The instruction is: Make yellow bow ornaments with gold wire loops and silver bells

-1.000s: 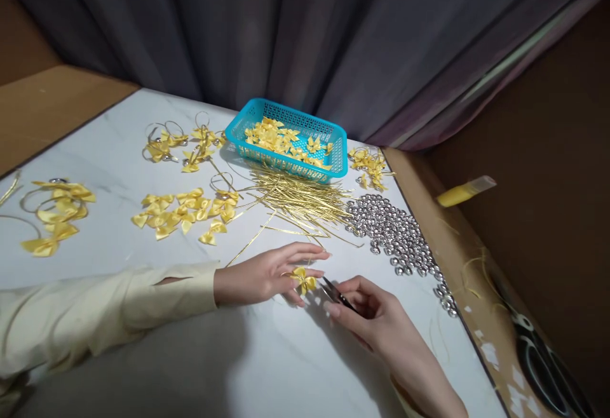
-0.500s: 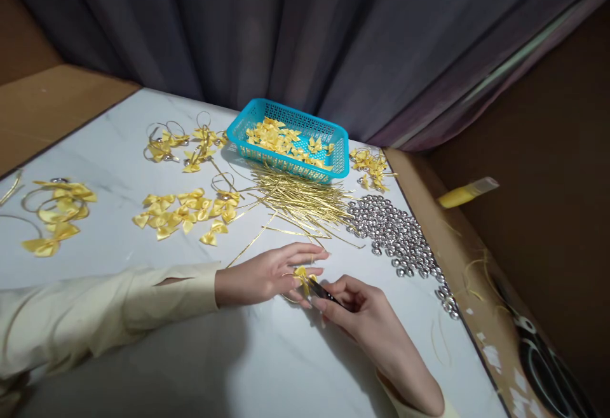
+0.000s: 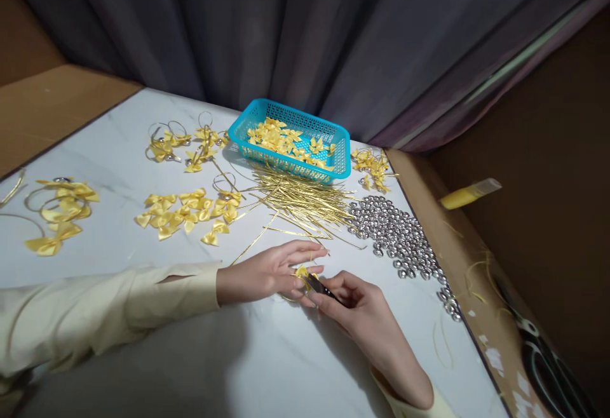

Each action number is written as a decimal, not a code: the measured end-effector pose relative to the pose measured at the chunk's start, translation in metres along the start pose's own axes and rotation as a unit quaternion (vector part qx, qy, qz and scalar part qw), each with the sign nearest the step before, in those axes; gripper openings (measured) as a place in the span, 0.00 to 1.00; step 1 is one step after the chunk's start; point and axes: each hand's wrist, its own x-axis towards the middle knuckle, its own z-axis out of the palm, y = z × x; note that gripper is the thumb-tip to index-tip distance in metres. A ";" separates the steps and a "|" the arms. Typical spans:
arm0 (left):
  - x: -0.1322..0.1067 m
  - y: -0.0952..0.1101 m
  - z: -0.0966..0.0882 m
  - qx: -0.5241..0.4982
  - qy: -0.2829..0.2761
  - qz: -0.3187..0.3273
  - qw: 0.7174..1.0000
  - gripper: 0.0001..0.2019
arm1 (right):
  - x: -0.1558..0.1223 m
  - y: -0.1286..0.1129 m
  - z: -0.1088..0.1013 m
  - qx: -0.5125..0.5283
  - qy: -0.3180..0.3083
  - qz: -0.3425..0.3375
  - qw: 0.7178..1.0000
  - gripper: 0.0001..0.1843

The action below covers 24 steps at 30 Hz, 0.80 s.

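Yellow satin bow [image 3: 300, 271], prob. light & soft, best held at ctr; L hand [image 3: 261, 274] pinches it, R hand [image 3: 366, 309] grips slim dark tool [image 3: 322, 286], 4 o'clock.

We handle 1 yellow bow [image 3: 300, 272]
Our left hand [image 3: 267, 275] holds it; our right hand [image 3: 365, 307] grips a dark pointed tool [image 3: 321, 287] at it, gold ties [image 3: 300, 199] beyond.

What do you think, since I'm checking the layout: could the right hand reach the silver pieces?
Probably yes: only white tabletop shows between the right hand and the silver pieces. It holds a dark tool, though, which might need putting down first.
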 end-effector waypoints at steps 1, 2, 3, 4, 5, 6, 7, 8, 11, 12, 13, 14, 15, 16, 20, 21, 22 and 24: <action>0.000 0.000 0.000 -0.005 0.002 -0.004 1.000 0.25 | 0.000 0.000 0.001 -0.004 0.002 -0.006 1.000 0.14; 0.001 0.001 0.000 -0.010 0.005 -0.007 1.000 0.25 | -0.001 0.000 0.001 -0.011 0.005 -0.014 1.000 0.14; 0.001 0.001 0.000 -0.015 0.008 -0.009 1.000 0.26 | -0.001 0.000 0.002 -0.021 0.008 -0.021 1.000 0.14; 0.001 0.002 0.000 -0.021 0.012 -0.012 1.000 0.26 | -0.001 0.001 0.002 -0.033 0.012 -0.028 0.999 0.14; 0.001 0.002 0.000 -0.025 0.017 -0.015 0.999 0.26 | -0.001 0.001 0.002 -0.047 0.015 -0.036 0.998 0.14; 0.001 0.003 0.001 -0.029 0.023 -0.018 0.999 0.26 | -0.001 0.002 0.002 -0.062 0.020 -0.043 0.997 0.13; 0.001 0.004 0.001 -0.032 0.029 -0.021 0.999 0.26 | -0.001 0.003 0.002 -0.077 0.024 -0.051 0.995 0.13; 0.000 0.004 0.001 -0.034 0.035 -0.024 0.999 0.25 | -0.002 0.004 0.002 -0.091 0.030 -0.057 0.994 0.12; 0.000 0.006 0.002 -0.044 0.047 -0.027 0.998 0.24 | -0.003 0.005 0.001 -0.119 0.043 -0.078 0.989 0.11; 0.000 0.006 0.002 -0.047 0.048 -0.028 0.997 0.24 | -0.004 0.005 0.001 -0.126 0.046 -0.084 0.987 0.10; 0.000 0.006 0.003 -0.050 0.048 -0.028 0.997 0.24 | -0.004 0.005 0.002 -0.133 0.048 -0.089 0.986 0.10; 0.000 0.006 0.003 -0.052 0.048 -0.030 0.997 0.25 | -0.004 0.005 0.002 -0.140 0.050 -0.093 0.985 0.10; 0.000 0.006 0.003 -0.054 0.048 -0.029 0.997 0.25 | -0.004 0.005 0.002 -0.147 0.052 -0.096 0.983 0.10; 0.000 0.006 0.003 -0.056 0.048 -0.029 0.997 0.25 | -0.004 0.005 0.002 -0.156 0.054 -0.098 0.981 0.10; 0.000 0.007 0.003 -0.064 0.049 -0.026 0.996 0.25 | -0.004 0.006 0.003 -0.180 0.072 -0.107 0.975 0.13; 0.000 0.007 0.003 -0.066 0.049 -0.026 0.996 0.25 | -0.004 0.006 0.003 -0.181 0.075 -0.110 0.974 0.13; 0.001 0.008 0.004 -0.068 0.048 -0.027 0.996 0.25 | -0.004 0.006 0.003 -0.182 0.076 -0.112 0.974 0.13; 0.001 0.008 0.004 -0.069 0.050 -0.027 0.996 0.25 | -0.004 0.007 0.003 -0.186 0.076 -0.115 0.973 0.13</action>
